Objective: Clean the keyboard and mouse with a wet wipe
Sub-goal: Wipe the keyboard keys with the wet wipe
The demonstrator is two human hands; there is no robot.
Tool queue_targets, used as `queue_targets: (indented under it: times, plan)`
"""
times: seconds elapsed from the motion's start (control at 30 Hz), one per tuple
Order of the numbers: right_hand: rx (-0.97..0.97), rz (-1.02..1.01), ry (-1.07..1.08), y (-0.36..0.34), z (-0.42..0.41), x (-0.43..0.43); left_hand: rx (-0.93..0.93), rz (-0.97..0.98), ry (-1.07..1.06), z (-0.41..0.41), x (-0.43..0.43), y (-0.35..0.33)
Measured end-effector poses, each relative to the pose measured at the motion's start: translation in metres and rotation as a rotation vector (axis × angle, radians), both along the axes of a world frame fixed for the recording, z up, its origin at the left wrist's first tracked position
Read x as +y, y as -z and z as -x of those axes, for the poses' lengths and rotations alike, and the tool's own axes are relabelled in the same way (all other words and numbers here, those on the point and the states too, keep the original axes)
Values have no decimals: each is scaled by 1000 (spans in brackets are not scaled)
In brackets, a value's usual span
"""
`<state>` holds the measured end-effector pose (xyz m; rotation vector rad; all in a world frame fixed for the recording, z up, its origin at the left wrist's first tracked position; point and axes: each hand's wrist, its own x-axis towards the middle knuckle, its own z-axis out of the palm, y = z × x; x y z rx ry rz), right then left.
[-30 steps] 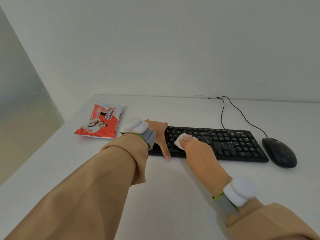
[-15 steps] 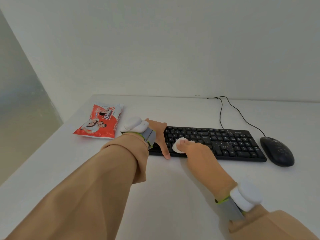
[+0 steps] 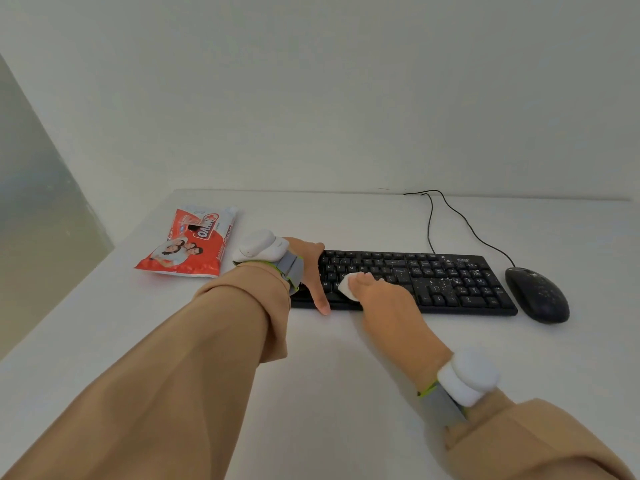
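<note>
Keyboard (image 3: 415, 282): left keys under wipe (image 3: 347, 287), right-hand grip (image 3: 381, 296) bunched round it; left-hand grip (image 3: 311, 268) flat, empty, steadying. Speckled right keys, mouse (image 3: 536, 294): apparently outstanding.

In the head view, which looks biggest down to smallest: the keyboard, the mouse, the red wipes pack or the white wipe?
1. keyboard
2. red wipes pack
3. mouse
4. white wipe, bunched up and partly hidden by the right hand

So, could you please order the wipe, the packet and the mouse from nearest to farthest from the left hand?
From the left hand:
1. wipe, just right, on the keyboard.
2. packet, to its left.
3. mouse, far right.
</note>
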<state>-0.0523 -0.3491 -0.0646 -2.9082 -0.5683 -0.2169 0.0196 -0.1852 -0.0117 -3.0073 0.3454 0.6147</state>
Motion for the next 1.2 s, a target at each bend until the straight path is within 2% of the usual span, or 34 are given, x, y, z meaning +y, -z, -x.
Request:
queue_targets:
  times: [0.17, 0.3, 0.37, 0.43, 0.5, 0.57, 0.7, 0.9, 1.2]
  plan:
    - [26, 23, -110, 2, 16, -5, 2, -20, 3, 2, -4, -3]
    - [74, -378, -64, -13, 9, -19, 7, -21, -1, 5, -5, -4]
    - [-22, -481, 38, -23, -11, -23, 19, -49, 4, 6, -6, -6]
    - [-152, -497, 129, -29, -33, -27, 30, -77, 9, 6, -7, -8]
    - [-186, -466, 181, -28, -53, -29, 34, -88, 10, 6, -8, -9]
    - [-123, -399, 184, -21, -68, -28, 38, -84, 7, 6, -9, -8]
    - [63, -231, 17, -7, -74, -12, 35, -67, 5, 5, -9, -7]
    - [36, -77, 29, -9, -76, -33, 86, -56, -18, -1, -14, -7]
    - [-55, 24, 263, -12, -59, -54, 67, -55, -13, 0, -14, -8]
